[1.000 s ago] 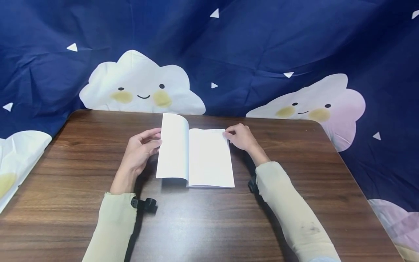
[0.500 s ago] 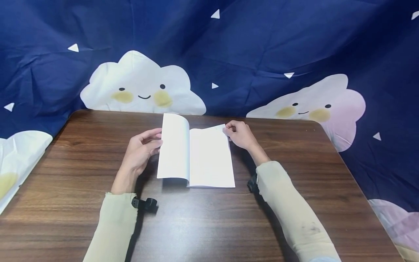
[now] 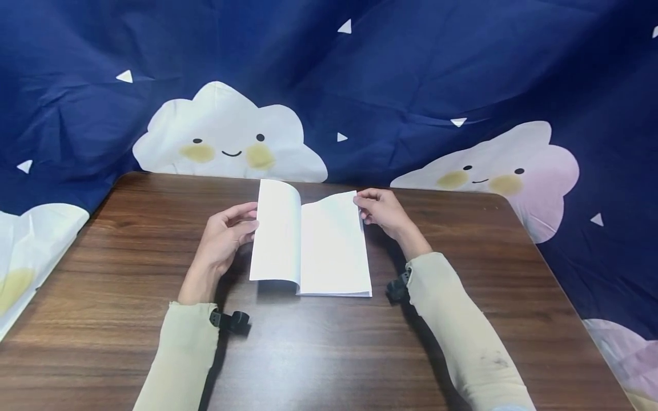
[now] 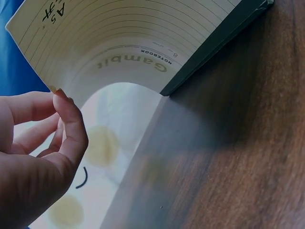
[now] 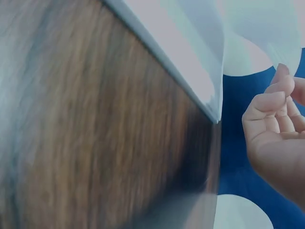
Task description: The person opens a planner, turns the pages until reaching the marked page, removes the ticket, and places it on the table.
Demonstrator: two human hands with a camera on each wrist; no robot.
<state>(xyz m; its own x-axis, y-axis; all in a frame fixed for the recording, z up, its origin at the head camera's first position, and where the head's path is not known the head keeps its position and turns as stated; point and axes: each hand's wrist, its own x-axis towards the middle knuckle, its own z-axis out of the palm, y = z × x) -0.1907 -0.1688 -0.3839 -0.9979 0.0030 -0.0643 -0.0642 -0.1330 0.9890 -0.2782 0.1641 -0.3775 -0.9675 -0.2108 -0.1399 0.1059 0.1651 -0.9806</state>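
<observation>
A notebook point(image 3: 334, 251) lies spread on the wooden table, its pages looking white from above. My left hand point(image 3: 223, 237) pinches the outer edge of the raised left leaf point(image 3: 275, 234) between thumb and fingers. In the left wrist view that lined leaf point(image 4: 128, 28) curves upward, with "Gambit" and "NOTEBOOK" print and some handwriting; a dark cover edge point(image 4: 214, 52) shows beside it. At the far right corner, my right hand point(image 3: 385, 211) pinches a page and lifts it off the stack. The right wrist view shows this page corner between thumb and index finger of the right hand point(image 5: 281, 119).
The brown wooden table point(image 3: 308, 354) extends around the notebook. Behind it hangs a dark blue cloth point(image 3: 360, 74) printed with smiling clouds. Each sleeve cuff carries a small black camera, one of them a wrist camera point(image 3: 236, 322) at the left.
My right hand has raised the far right corner of the notebook page, which now bends upward more than before. My left hand keeps its hold on the left leaf. The head view has shifted slightly.
</observation>
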